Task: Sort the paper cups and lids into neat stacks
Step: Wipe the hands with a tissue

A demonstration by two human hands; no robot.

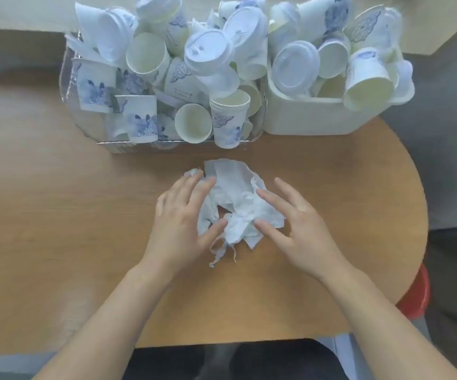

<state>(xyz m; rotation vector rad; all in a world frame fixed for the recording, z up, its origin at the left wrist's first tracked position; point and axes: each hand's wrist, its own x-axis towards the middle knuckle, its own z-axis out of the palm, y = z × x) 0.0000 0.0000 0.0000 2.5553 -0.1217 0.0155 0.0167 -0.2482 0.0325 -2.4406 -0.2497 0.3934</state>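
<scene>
Wooden table [57, 215] is filling the frame, its rounded edge curving down the right side. At centre, both hands are lying with fingers spread and relaxed on a crumpled white tissue [238, 204]: left hand [183, 223] on its left side, right hand [295, 226] on its right. Paper cups [230, 119] and lids [294, 68] are sitting jumbled in a clear bin [68, 86] at upper centre and a white bin [317, 119] at upper right. Bare tabletop is stretching left and below the hands.
</scene>
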